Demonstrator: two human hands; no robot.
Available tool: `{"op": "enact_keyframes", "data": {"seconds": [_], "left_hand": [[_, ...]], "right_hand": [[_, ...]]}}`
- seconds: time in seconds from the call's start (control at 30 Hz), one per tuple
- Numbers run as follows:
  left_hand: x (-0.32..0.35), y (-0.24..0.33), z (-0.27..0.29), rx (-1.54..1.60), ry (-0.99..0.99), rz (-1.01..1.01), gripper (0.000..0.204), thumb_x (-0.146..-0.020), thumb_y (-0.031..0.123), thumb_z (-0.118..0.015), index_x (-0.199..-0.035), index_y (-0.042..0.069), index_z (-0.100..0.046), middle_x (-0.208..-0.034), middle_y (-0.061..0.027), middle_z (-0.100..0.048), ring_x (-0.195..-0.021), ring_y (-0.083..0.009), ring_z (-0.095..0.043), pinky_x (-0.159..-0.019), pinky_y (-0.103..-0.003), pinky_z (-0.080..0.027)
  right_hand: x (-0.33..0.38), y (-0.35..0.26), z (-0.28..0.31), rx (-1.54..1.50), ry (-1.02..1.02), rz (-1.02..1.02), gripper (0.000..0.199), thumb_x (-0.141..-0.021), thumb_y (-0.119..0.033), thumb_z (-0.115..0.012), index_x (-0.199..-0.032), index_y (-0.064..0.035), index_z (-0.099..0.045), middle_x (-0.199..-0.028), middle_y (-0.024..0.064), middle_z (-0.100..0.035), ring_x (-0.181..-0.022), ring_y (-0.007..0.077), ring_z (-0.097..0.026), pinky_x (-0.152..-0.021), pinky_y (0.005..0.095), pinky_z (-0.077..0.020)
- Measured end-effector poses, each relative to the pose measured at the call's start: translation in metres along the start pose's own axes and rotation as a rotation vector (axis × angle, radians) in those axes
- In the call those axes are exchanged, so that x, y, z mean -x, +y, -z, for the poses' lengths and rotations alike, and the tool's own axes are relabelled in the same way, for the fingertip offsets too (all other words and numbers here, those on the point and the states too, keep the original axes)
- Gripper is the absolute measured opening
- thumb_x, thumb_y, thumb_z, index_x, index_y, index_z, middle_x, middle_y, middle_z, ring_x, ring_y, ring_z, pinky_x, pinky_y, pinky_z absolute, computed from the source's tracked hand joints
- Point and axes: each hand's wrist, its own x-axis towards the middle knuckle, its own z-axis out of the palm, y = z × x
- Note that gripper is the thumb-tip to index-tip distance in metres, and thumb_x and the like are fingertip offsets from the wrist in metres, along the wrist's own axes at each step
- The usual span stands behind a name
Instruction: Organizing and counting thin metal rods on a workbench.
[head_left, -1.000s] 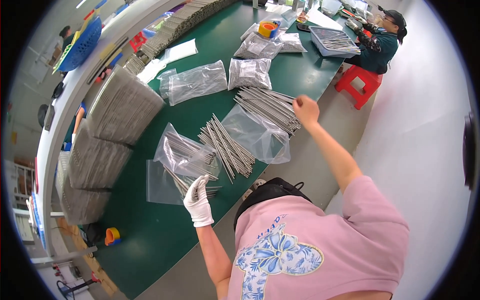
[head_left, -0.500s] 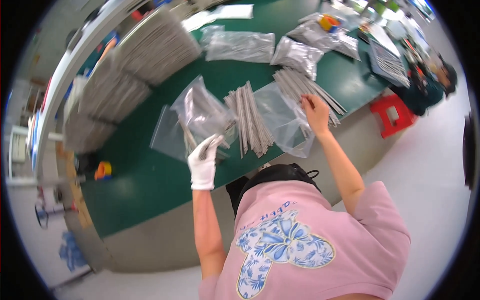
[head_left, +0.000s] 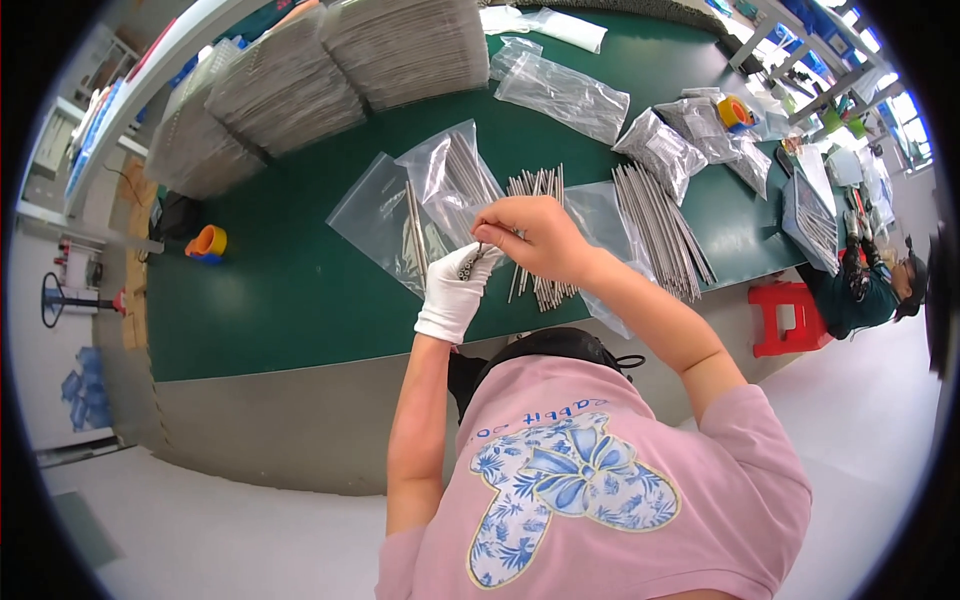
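Observation:
My left hand [head_left: 458, 292], in a white glove, is closed round a bundle of thin grey metal rods [head_left: 466, 270]; their ends poke out by the thumb. Bare, my right hand [head_left: 535, 238] reaches across and pinches what looks like one thin rod just above that bundle. A clear plastic bag [head_left: 447, 165] with rods inside or beneath it lies beyond the glove, partly over a second flat bag [head_left: 370, 220]. Behind my right hand, a loose pile of rods [head_left: 545, 290] is partly hidden. Farther right, a larger fan of rods [head_left: 655, 225] lies partly on another clear bag [head_left: 597, 215].
Tall stacks of wrapped sheets [head_left: 405, 55] stand at the back left. Filled silver bags [head_left: 662, 150] and a yellow tape roll [head_left: 735, 112] lie at the right; another tape roll [head_left: 208, 243] is at left. A co-worker [head_left: 870, 285] sits beyond a red stool [head_left: 785, 320].
My right hand has moved left from the right-hand rods to meet my gloved hand. The glove has shifted slightly right and up, and the whole view has turned.

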Motion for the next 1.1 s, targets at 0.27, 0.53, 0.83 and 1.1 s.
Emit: {"op": "enact_keyframes", "data": {"seconds": [0.27,0.53,0.83,1.1], "left_hand": [[-0.002,0.002,0.004,-0.073,-0.021,-0.057,0.017,-0.083,0.006,-0.063,-0.098,-0.001,-0.063,-0.077,-0.0062,-0.065,-0.069,-0.0045,-0.052,-0.067,-0.023,-0.046],[0.002,-0.001,0.003,-0.078,-0.008,-0.105,0.006,-0.083,0.004,-0.061,-0.087,-0.001,-0.061,-0.066,0.0013,-0.055,-0.064,-0.0048,-0.044,-0.058,-0.024,-0.042],[-0.001,-0.003,0.003,-0.13,-0.013,-0.095,0.013,-0.082,0.008,-0.063,-0.091,-0.001,-0.063,-0.072,-0.0124,-0.062,-0.059,-0.0118,-0.051,-0.061,-0.027,-0.046],[0.0,0.005,0.001,-0.06,-0.007,-0.095,0.014,-0.081,0.006,-0.064,-0.094,-0.001,-0.064,-0.078,-0.0101,-0.066,-0.067,-0.0079,-0.056,-0.065,-0.025,-0.047]], "right_hand": [[-0.005,-0.009,0.001,0.151,0.008,0.106,0.005,-0.077,-0.008,-0.064,-0.079,-0.0035,-0.063,-0.072,0.0085,-0.062,-0.064,0.0258,-0.06,-0.056,0.032,-0.0464],[-0.001,-0.003,-0.007,0.238,-0.014,0.183,0.005,-0.073,-0.009,-0.065,-0.073,-0.0065,-0.061,-0.068,0.0058,-0.06,-0.06,0.0258,-0.058,-0.053,0.034,-0.0448],[-0.006,-0.007,0.003,0.22,-0.085,0.207,0.006,-0.074,-0.008,-0.065,-0.08,-0.0071,-0.062,-0.073,0.0055,-0.062,-0.063,0.0261,-0.059,-0.055,0.0333,-0.0452],[-0.01,-0.016,0.005,0.238,0.045,0.253,0.007,-0.076,-0.007,-0.063,-0.081,-0.0069,-0.06,-0.074,0.0065,-0.061,-0.063,0.026,-0.059,-0.056,0.0334,-0.0451]]}}
